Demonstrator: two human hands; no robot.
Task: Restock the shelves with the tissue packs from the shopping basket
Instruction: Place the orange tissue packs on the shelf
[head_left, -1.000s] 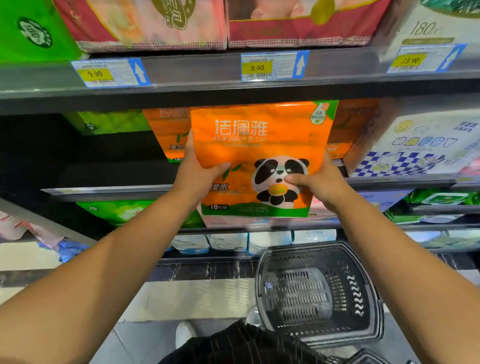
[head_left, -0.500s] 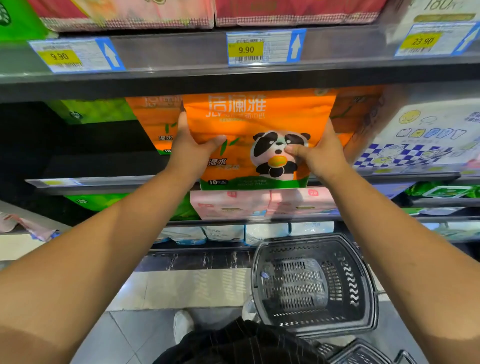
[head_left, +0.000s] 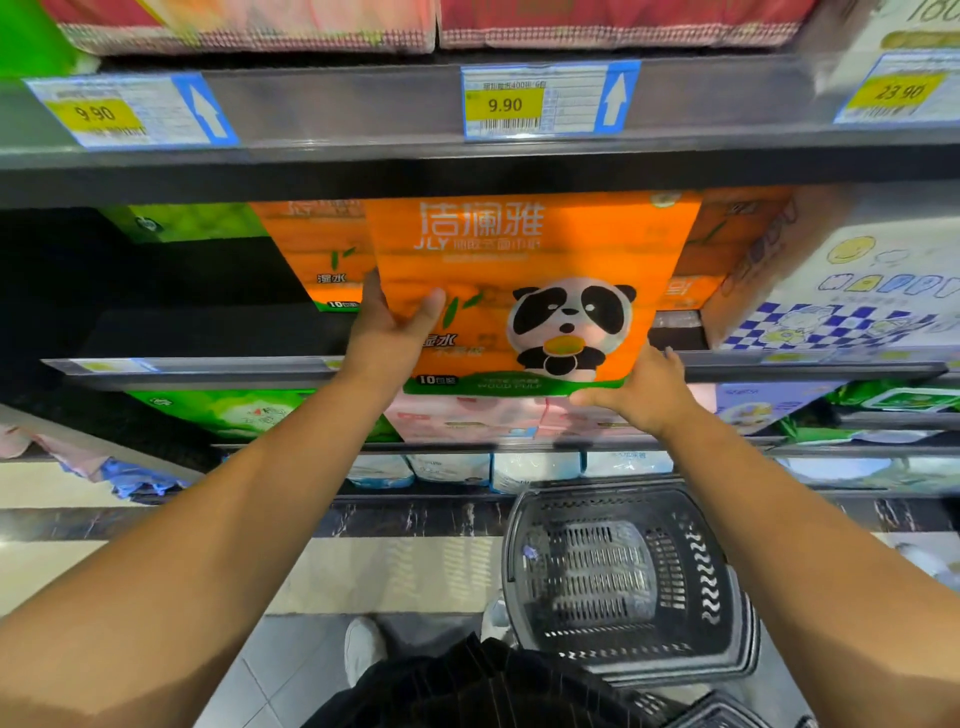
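Nearest us, well below the pack (head_left: 519, 291), a white shoe (head_left: 363, 649) stands on the floor, and a dark basket (head_left: 709, 582) sits below and right of the pack. Our left hand (head_left: 387, 338) grips the pack's left edge, thumb across the front and fingers behind. Our right hand (head_left: 647, 395) cups its lower right corner, thumb along the bottom edge. The pack (orange, with a panda on it) stands upright, its bottom edge in front of the shelf lip (head_left: 234, 366); whether it rests on the shelf we cannot tell. Behind the pack to its left stands another orange pack (head_left: 317, 249). Above the pack, a 9.90 tag (head_left: 550, 101) hangs on the upper shelf (head_left: 337, 98).
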